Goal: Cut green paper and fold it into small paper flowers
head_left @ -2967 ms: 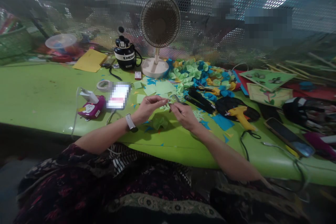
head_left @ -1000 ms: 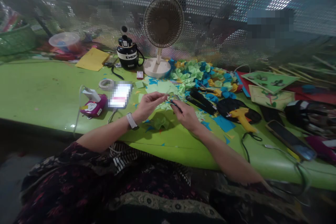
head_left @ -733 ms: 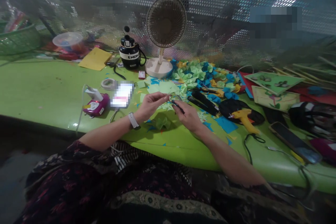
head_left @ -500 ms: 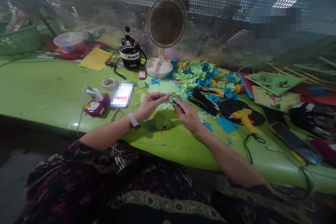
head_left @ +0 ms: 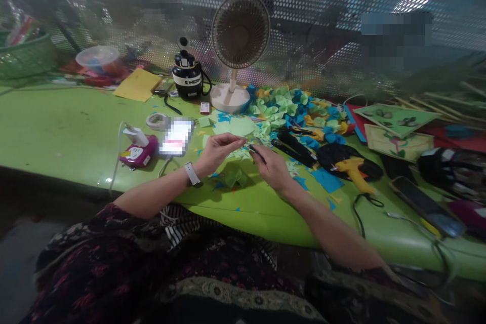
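My left hand (head_left: 217, 151), with a white watch on its wrist, pinches a small piece of light green paper (head_left: 240, 150) above the green table (head_left: 61, 131). My right hand (head_left: 270, 166) is closed round a thin dark tool (head_left: 257, 153) whose tip meets that paper. A folded green paper shape (head_left: 233, 177) lies on the table just below both hands. Loose green and blue paper scraps (head_left: 231, 126) lie around them.
A small fan (head_left: 239, 45) and a black jug (head_left: 187, 78) stand behind. A heap of folded paper pieces (head_left: 292, 106), a yellow glue gun (head_left: 353, 169), a phone (head_left: 427, 205), tape roll (head_left: 155, 120), pink device (head_left: 138, 151) and yellow sheet (head_left: 137, 85) lie around.
Both hands stay together over the same spot, with only small finger movements on the paper. The camera view has shifted slightly.
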`<state>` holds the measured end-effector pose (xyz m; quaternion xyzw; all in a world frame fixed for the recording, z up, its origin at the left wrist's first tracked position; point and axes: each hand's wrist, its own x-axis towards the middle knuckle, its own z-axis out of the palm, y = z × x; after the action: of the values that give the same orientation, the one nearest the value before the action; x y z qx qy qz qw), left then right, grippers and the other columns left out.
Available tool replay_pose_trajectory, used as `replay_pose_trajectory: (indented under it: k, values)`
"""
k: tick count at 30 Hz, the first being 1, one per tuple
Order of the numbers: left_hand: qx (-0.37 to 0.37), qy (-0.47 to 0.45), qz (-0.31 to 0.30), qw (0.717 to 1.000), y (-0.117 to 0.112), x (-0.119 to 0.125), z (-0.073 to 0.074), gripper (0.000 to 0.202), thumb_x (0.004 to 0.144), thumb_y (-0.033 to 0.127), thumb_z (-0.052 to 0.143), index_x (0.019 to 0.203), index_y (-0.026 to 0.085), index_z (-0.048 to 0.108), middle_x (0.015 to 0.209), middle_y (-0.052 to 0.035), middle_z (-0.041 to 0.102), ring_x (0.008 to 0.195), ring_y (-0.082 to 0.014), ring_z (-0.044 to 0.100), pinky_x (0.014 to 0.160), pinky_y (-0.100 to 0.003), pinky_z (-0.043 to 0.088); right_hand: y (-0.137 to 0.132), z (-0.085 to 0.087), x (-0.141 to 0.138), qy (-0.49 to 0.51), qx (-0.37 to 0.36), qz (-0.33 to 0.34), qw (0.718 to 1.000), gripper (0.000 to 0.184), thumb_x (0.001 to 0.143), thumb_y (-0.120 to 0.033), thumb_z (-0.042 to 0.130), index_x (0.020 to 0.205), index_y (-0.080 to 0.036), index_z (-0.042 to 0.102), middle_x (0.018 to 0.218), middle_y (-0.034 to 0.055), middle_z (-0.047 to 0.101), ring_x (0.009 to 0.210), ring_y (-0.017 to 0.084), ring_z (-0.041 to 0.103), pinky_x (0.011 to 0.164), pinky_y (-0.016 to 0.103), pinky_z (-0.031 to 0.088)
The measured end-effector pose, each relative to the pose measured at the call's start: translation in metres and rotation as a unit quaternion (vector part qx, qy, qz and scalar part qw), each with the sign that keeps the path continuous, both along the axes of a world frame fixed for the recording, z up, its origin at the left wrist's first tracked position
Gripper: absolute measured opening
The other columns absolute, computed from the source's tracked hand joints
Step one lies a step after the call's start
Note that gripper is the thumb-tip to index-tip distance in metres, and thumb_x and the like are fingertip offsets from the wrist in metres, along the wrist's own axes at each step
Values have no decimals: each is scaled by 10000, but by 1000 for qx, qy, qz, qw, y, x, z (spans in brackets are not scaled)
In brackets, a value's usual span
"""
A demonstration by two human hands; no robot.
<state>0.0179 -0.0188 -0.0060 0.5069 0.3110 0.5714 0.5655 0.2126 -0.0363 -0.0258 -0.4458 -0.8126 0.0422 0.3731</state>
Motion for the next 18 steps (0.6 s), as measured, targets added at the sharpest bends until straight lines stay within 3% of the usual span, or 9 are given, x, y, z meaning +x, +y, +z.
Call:
replay_pose_trajectory:
  k: [18]
  values:
    - [-8, -7, -9, 1000, -2, 0, 1, 228, 662, 373, 874, 749, 188, 774, 815, -33, 756, 772, -136, 671, 810, -312, 536, -3, 4, -1, -16, -18, 10, 1000, 378, 1004, -374, 432, 1228, -191, 676, 1160, 123, 739, 1033, 278, 714, 888, 428, 582]
